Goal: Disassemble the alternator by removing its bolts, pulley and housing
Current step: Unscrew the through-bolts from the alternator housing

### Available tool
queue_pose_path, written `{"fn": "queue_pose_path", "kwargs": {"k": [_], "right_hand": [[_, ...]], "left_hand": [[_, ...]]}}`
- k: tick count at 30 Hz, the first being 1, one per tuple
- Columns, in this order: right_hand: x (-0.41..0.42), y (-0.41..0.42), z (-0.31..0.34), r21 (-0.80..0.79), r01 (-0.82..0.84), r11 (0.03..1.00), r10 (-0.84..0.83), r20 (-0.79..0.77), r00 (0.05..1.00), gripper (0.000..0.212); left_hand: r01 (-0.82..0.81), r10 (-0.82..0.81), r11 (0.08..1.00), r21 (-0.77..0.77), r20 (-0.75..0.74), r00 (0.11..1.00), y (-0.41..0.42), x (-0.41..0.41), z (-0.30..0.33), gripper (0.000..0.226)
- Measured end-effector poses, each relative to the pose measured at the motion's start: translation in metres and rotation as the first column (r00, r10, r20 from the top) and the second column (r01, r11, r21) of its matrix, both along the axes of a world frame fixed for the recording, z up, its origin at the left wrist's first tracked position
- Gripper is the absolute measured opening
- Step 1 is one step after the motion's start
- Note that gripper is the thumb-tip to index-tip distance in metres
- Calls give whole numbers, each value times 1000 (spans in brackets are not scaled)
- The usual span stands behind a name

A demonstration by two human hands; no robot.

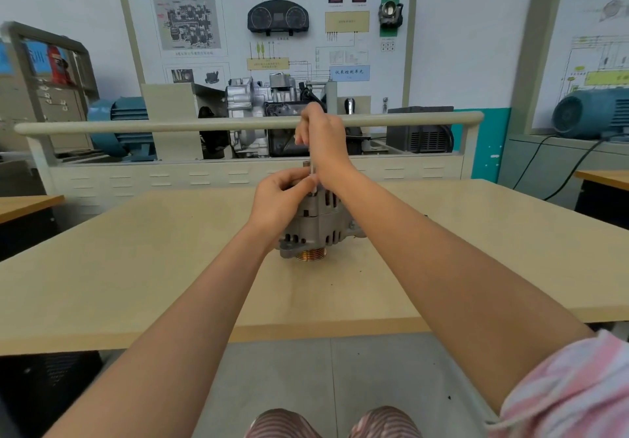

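Alternator (pixel 315 224), pulley (pixel 310 253) down on counter (pixel 136 267) for stability; left hand (pixel 282 195) pinching tool shaft (pixel 311 178) to steady it, right hand (pixel 321 138) wrapped round its handle.

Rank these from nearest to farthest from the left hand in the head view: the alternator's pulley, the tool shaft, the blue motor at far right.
From the left hand:
1. Tool shaft, at its fingertips, above the alternator.
2. Pulley, below, against the table.
3. Blue motor, far right, beyond the table.
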State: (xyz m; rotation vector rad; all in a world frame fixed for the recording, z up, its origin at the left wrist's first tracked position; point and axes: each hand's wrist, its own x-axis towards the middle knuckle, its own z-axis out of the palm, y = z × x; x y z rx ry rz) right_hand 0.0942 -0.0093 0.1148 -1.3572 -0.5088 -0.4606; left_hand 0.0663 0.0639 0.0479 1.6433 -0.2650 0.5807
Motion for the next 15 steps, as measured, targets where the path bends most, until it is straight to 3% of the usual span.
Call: {"fn": "queue_pose_path", "kwargs": {"k": [2, 4, 5, 7, 8, 9, 11, 15], "right_hand": [[0, 1, -2, -56, 57, 997, -54, 49, 997, 46], [-1, 2, -6, -184, 208, 961, -172, 195, 966, 44], [-1, 2, -9, -266, 340, 902, -253, 311, 916, 43], [-1, 4, -17, -355, 662, 660, -436, 537, 722, 34], [-2, 6, -20, -348, 766, 541, -502, 597, 625, 26], [-4, 8, -23, -329, 810, 485, -544, 612, 574, 23], [-5, 11, -23, -284, 787, 548, -560, 574, 598, 22], [-7, 8, -10, -234, 434, 870, -318, 408, 856, 48]], "left_hand": [[-3, 3, 1000, -16, -23, 1000, 0, -1, 1, 8], [-6, 6, 1000, -16, -32, 999, 0, -1, 2, 12], [-15, 14, 1000, -15, -32, 999, -1, -1, 3, 17], [-45, 44, 999, -14, -33, 998, -2, -2, 4, 25], [-61, 61, 998, -19, -38, 997, -3, -2, 4, 27], [-72, 71, 997, -25, -43, 997, -3, -3, 5, 29], [-67, 66, 998, -23, -34, 997, -3, -3, 5, 30], [-23, 24, 1000, 6, -20, 1000, -1, -3, 3, 20]]}}
